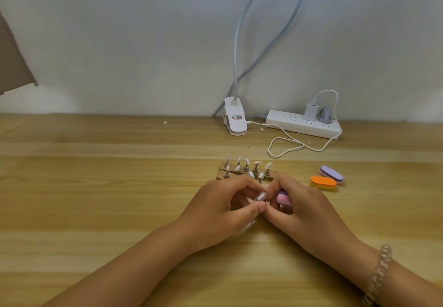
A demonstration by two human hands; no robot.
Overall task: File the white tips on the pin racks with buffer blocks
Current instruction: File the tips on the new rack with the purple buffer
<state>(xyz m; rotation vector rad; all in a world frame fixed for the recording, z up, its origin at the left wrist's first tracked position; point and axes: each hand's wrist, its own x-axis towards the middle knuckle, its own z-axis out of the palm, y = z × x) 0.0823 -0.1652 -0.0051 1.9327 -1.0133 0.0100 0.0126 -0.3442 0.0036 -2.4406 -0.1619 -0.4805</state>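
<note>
Pearly-white tip (260,196), glossy, sits btwn the two hands, pinched by the left hand (223,206) at thumb and forefinger; can't tell if a pin is attached under the fingers. The right hand (304,208) is curled round a pink-and-lilac buffer block (284,198), w/ the block's end just beside the tip. Touching or not, too close to tell. So both hands are narrow, each holding its own thing, low over the bench (119,187).

Handling, my guess: the tip is v. light thin plastic, stiff but slippery on the gloss side, and easy to flick out of a pinch. Best held at the base, leaving the free edge bare for the block. The block looks like foam w/ grit faces: light, a bit squashy, easy to grip by its long sides. Light strokes should do; hard pressure could pop the tip loose or bend it.

Just beyond the hands stand the pin racks (247,170), brown strips w/ upright pins, each capped w/ a tip; fingers hide the near edge. Right of the right hand, and apart from it, lie an orange block (323,183) and a lilac block (332,175), close together. Further beyond: a white lamp clamp (235,119), a power strip (303,127) w/ a charger, and a loose white cable (287,143). A clear coil band (378,273) sits on the right wrist.
</note>
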